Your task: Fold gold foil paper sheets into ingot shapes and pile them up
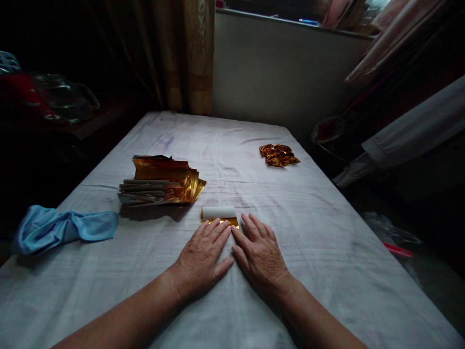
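Note:
A small sheet of gold foil paper [218, 212], its far part curling over to show a whitish back, lies on the cloth-covered table. My left hand [205, 249] rests palm down with extended fingers, the fingertips on the sheet's near gold edge. Beside it, my right hand [258, 248] lies flat with its fingers slightly spread, the index fingertip at the sheet's near right corner. Neither hand grips anything. To the left sits a thick stack of gold foil sheets [163, 182]. Several folded gold foil pieces [279, 155] form a small pile at the far right.
A crumpled light blue cloth [69, 229] lies at the table's left edge. Curtains [198, 58] hang behind the table. A glass jug [65, 97] stands in shadow at left. Hanging clothes [417, 131] and a pink-handled item [397, 249] are off the right edge.

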`<action>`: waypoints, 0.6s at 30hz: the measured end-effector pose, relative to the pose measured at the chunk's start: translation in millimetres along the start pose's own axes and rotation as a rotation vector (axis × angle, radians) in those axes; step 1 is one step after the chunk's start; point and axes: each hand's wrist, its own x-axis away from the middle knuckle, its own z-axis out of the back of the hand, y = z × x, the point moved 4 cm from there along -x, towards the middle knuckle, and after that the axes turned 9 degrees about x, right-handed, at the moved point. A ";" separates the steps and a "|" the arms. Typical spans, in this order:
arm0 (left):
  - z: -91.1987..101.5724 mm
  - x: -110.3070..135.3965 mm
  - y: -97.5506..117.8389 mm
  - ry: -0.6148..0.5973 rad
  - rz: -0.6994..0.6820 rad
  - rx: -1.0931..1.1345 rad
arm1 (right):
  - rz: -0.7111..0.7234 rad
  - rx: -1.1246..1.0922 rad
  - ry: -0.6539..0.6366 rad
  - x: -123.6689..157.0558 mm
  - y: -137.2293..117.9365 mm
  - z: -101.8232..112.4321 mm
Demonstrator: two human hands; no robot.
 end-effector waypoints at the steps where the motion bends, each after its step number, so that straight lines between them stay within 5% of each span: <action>1: -0.5 -0.1 -0.3 -0.004 0.004 0.004 | -0.003 0.019 -0.018 -0.3 0.4 0.5; 18: 0.0 -3.7 -4.4 -0.045 0.044 0.094 | -0.055 0.012 -0.330 -6.6 -0.7 -13.0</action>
